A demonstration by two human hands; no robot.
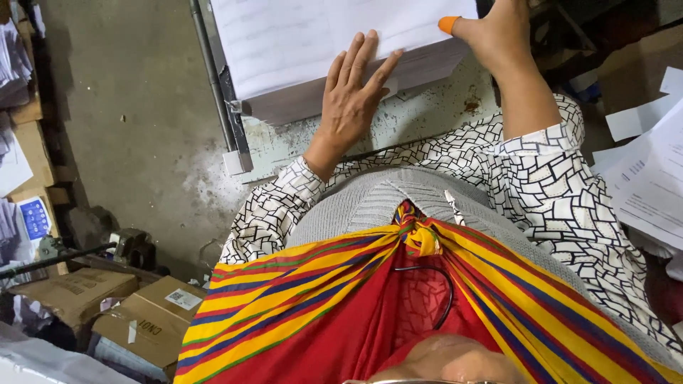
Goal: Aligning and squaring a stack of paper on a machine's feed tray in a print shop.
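Stack of white paper sheets (313, 43): thick ream, lies on a worn pale-green metal table (420, 117), top centre of my view, its near edge facing me and the grey side of the pile showing.

Left hand (350, 103): flat, palm down, fingers spread and straight. Fingertips rest on the top sheet at the near edge; the heel of the hand hangs over the side of the pile. It grips nothing, only presses.

Right hand (498, 32): at the stack's right near corner, touching the top sheet. An orange rubber thumb cot (448, 25) covers the thumb tip, which lies on the paper. The other fingers run out of frame at the top; I cannot tell whether they pinch a sheet.

Both sleeves (548, 178): white with a black broken-tile pattern, right one pushed up the forearm.

A metal rail (217, 78) runs along the left side of the stack. Below it, bare concrete floor (121, 107). Cardboard boxes (149, 320) sit lower left. Loose printed sheets (651, 178) lie at the right edge. A striped red, yellow and blue cloth (320, 306) fills the bottom.
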